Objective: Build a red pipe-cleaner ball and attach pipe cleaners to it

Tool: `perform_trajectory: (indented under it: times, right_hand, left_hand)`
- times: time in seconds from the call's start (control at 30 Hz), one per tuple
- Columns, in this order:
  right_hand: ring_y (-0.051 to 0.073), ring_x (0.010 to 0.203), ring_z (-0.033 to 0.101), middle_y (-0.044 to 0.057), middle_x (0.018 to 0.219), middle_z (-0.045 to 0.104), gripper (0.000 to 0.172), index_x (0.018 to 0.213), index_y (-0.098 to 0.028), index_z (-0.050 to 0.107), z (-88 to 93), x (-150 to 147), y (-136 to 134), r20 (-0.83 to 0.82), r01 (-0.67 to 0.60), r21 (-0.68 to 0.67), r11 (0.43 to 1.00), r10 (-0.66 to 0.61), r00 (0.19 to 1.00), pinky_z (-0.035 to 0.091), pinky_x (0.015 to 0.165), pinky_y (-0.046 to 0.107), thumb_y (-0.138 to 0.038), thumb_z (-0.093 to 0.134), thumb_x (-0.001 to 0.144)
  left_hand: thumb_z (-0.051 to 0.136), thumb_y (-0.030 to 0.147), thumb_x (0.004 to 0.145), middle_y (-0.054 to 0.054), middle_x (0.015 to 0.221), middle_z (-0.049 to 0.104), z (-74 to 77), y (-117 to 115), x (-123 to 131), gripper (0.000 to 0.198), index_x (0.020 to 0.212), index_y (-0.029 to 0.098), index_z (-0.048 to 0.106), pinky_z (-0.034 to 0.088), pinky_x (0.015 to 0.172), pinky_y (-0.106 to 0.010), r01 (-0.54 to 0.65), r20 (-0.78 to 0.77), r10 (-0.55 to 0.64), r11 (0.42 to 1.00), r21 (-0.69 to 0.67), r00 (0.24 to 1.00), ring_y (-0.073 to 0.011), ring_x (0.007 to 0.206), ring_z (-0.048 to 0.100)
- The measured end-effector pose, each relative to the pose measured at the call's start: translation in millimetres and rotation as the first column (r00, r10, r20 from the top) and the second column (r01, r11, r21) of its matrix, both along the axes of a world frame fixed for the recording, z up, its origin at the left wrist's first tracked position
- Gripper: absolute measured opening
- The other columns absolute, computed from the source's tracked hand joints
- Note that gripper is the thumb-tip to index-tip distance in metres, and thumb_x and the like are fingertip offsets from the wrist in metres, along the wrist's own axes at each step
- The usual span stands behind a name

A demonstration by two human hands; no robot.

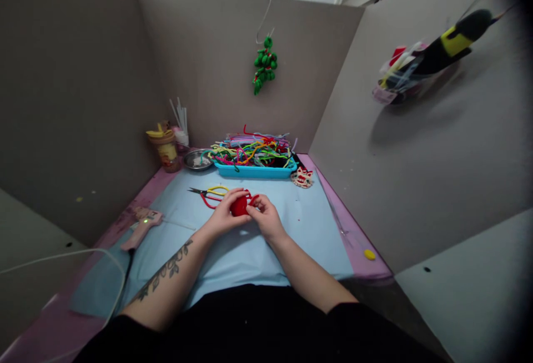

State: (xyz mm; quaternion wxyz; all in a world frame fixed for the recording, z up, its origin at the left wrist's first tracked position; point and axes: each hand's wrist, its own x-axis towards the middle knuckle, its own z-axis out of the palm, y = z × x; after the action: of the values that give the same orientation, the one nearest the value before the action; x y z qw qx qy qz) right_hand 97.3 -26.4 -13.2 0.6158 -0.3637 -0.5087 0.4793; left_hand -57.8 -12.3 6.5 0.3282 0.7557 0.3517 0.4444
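Note:
Above the middle of the blue cloth I hold a small rounded red piece (239, 206), seemingly made of fuzzy pipe cleaner. My left hand (227, 210) is wrapped round it from the left, the thumb beneath and the fingers over the top. On its right side my right hand (264, 214) pinches a red pipe cleaner end (253, 200) between thumb and fingers. Just behind my left hand lie scissors (208, 193) with red and yellow handles, blades pointing left. Parts of the red piece are hidden by my fingers.
A blue tray (256, 171) heaped with colourful pipe cleaners stands at the back, beside a metal dish (199, 160). A pink glue gun (144, 228) lies left, its cable trailing forward. Tweezers (339, 221) and a yellow disc (369, 255) lie right. Grey panels enclose the table.

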Motion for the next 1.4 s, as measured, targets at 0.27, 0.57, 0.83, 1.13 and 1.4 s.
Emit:
perform_trajectory:
  times: [0.27, 0.57, 0.83, 1.13, 1.4]
  right_hand:
    - [0.012, 0.067, 0.053, -0.004, 0.075, 0.057, 0.025, 0.086, -0.022, 0.054, 2.7, -1, 0, -0.123, -0.048, -0.061, 0.997, 0.040, 0.992, 0.045, 0.064, 0.024, -0.029, 0.071, 0.069]
    - [0.013, 0.060, 0.058, -0.005, 0.068, 0.062, 0.037, 0.089, -0.024, 0.051, 6.1, -1, 2, -0.288, -0.084, -0.173, 0.981, 0.031, 0.957, 0.047, 0.060, 0.025, -0.029, 0.076, 0.062]
    - [0.015, 0.065, 0.064, -0.003, 0.076, 0.067, 0.048, 0.095, -0.024, 0.052, 3.7, 2, 5, -0.458, -0.210, -0.252, 0.945, 0.075, 0.886, 0.051, 0.059, 0.027, -0.023, 0.081, 0.057]
    - [0.012, 0.064, 0.062, -0.004, 0.075, 0.070, 0.025, 0.087, -0.024, 0.059, -4.5, 9, 25, -0.691, -0.281, -0.304, 0.911, -0.008, 0.723, 0.053, 0.069, 0.029, -0.012, 0.068, 0.067]
    - [0.018, 0.079, 0.067, 0.001, 0.082, 0.072, 0.018, 0.085, -0.022, 0.063, -13.9, -4, 24, -0.686, -0.316, -0.304, 0.899, 0.023, 0.727, 0.055, 0.071, 0.032, -0.014, 0.065, 0.070]
  left_hand:
    - [0.080, 0.029, 0.063, -0.015, 0.135, 0.049, -1.4, -4, 2, 0.070, 0.128, 0.021, 0.054, 0.032, 0.109, -0.048, 0.024, -0.004, -0.024, 1.000, -0.005, 1.000, -0.0316, 0.130, 0.043]
    - [0.076, 0.023, 0.066, -0.017, 0.144, 0.041, 0.5, -10, 5, 0.093, 0.145, 0.023, 0.029, 0.034, 0.110, -0.045, 0.111, 0.056, -0.104, 0.983, -0.146, 0.993, -0.0295, 0.132, 0.042]
    - [0.078, 0.021, 0.063, -0.015, 0.147, 0.039, -2.7, -7, 3, 0.090, 0.143, 0.025, 0.035, 0.030, 0.112, -0.047, 0.135, 0.075, -0.127, 0.985, -0.109, 0.989, -0.0305, 0.135, 0.037]
    - [0.082, 0.021, 0.062, -0.013, 0.114, 0.061, -12.5, 9, 6, 0.086, 0.135, 0.023, 0.037, 0.052, 0.079, -0.036, 0.098, 0.451, 0.315, 0.721, -0.685, 0.835, -0.0214, 0.096, 0.064]
    - [0.081, 0.016, 0.065, -0.003, 0.092, 0.068, -6.3, 4, 17, 0.066, 0.123, 0.019, 0.049, 0.050, 0.067, -0.022, 0.341, 0.689, 0.320, 0.688, -0.641, 0.650, -0.0092, 0.070, 0.064]
